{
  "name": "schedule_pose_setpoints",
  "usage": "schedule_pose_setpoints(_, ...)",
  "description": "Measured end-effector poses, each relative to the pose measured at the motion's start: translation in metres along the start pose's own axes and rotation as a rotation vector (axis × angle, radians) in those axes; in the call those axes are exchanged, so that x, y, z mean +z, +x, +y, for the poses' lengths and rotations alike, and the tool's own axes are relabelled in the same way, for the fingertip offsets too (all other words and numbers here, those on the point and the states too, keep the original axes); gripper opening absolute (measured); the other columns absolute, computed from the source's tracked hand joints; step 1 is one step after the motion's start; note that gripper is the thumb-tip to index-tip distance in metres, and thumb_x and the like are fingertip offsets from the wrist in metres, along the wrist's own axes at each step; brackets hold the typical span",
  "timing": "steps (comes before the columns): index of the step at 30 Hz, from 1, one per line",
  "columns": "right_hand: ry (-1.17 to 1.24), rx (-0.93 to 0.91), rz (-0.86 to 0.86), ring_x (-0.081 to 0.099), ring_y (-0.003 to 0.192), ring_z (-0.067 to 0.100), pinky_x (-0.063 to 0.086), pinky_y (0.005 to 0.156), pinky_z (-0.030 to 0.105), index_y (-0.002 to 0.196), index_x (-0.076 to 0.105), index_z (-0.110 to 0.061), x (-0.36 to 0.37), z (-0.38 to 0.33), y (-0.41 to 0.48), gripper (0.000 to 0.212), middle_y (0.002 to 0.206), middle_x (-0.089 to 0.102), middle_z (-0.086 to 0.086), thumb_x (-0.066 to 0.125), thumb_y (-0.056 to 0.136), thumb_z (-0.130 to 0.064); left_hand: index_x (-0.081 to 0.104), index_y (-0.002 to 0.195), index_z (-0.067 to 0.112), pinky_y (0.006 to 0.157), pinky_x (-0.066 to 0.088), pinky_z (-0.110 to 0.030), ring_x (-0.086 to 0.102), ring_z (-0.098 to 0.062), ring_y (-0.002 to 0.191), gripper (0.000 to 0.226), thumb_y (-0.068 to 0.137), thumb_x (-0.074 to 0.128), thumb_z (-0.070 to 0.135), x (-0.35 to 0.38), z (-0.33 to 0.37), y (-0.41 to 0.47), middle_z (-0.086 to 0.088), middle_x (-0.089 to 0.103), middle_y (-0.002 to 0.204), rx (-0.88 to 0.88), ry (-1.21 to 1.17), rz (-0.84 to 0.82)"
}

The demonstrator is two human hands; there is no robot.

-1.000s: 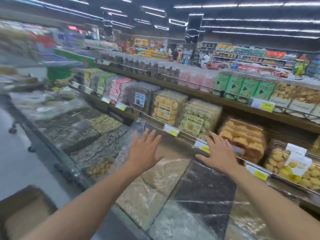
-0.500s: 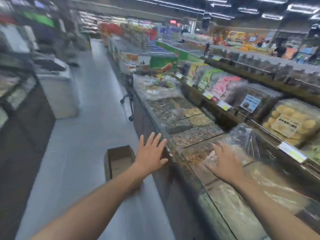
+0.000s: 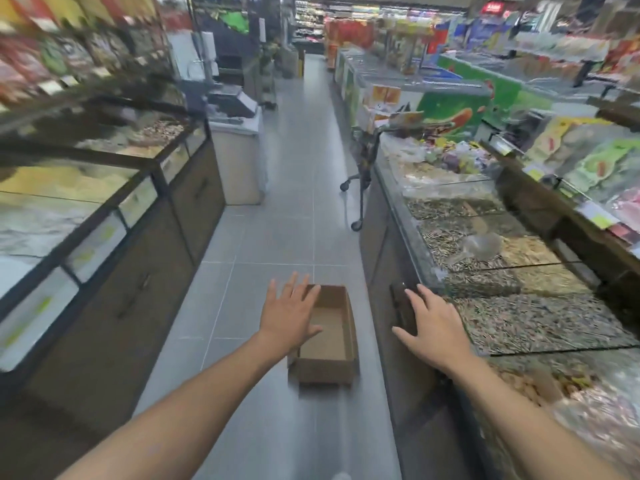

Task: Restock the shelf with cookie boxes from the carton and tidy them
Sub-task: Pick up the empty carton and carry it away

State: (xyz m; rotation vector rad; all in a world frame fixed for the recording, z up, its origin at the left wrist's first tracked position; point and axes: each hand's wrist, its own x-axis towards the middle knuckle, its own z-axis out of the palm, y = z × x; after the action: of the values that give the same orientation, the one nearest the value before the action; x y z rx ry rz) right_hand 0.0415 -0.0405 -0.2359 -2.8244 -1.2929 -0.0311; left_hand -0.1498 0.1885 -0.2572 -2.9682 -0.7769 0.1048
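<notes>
A brown cardboard carton (image 3: 329, 337) lies on the grey aisle floor beside the bulk counter, its top open and its inside bare as far as I see. My left hand (image 3: 289, 315) hovers over the carton's left side, fingers spread and holding nothing. My right hand (image 3: 433, 323) is stretched out flat in front of the bulk counter's edge (image 3: 398, 209), also holding nothing. The shelf with packaged goods (image 3: 588, 188) runs along the right, blurred; no cookie boxes can be made out.
Glass-covered bulk bins (image 3: 519, 306) of seeds and nuts lie right of the aisle. A second counter (image 3: 104, 216) lines the left. A wheeled cart (image 3: 363, 161) stands ahead by the right counter, a checkout stand (image 3: 239, 147) at the left.
My view has swung left from the cookie shelf to the aisle. The carton now lies under my left hand. Both hands stay spread and hold nothing.
</notes>
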Motion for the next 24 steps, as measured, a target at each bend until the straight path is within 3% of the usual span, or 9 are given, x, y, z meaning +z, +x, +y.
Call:
schedule_pose_setpoints(8, 0.010, -0.137, -0.113, 0.026, 0.156, 0.027, 0.022, 0.125, 0.057, 0.162, 0.031, -0.024, 0.043, -0.002, 0.146, 0.089, 0.171, 0.025, 0.007, 0.055, 0.088, -0.068, 0.010, 0.169, 0.026, 0.129, 0.006, -0.062, 0.001, -0.030, 0.164, 0.088, 0.101, 0.048, 0.068, 0.022, -0.042, 0.117, -0.006, 0.003, 0.178, -0.061, 0.001, -0.102)
schedule_pose_setpoints(17, 0.060, -0.084, -0.192, 0.024, 0.157, 0.025, 0.020, 0.126, 0.054, 0.162, 0.029, -0.026, 0.100, -0.018, 0.252, 0.087, 0.171, 0.026, 0.005, 0.053, 0.090, -0.069, 0.008, 0.168, 0.029, 0.129, 0.007, -0.060, 0.002, -0.030, 0.164, 0.085, 0.102, 0.052, 0.061, 0.068, -0.097, 0.223, -0.006, 0.004, 0.178, -0.046, -0.026, -0.172)
schedule_pose_setpoints(24, 0.067, 0.047, -0.211, 0.029, 0.155, 0.025, 0.022, 0.125, 0.053, 0.160, 0.032, -0.029, 0.166, -0.052, 0.301, 0.083, 0.170, 0.028, 0.002, 0.057, 0.091, -0.067, 0.014, 0.168, 0.026, 0.129, 0.009, -0.061, 0.001, -0.031, 0.164, 0.077, 0.104, 0.057, 0.028, 0.131, -0.144, 0.299, -0.006, 0.006, 0.177, 0.081, 0.035, -0.250)
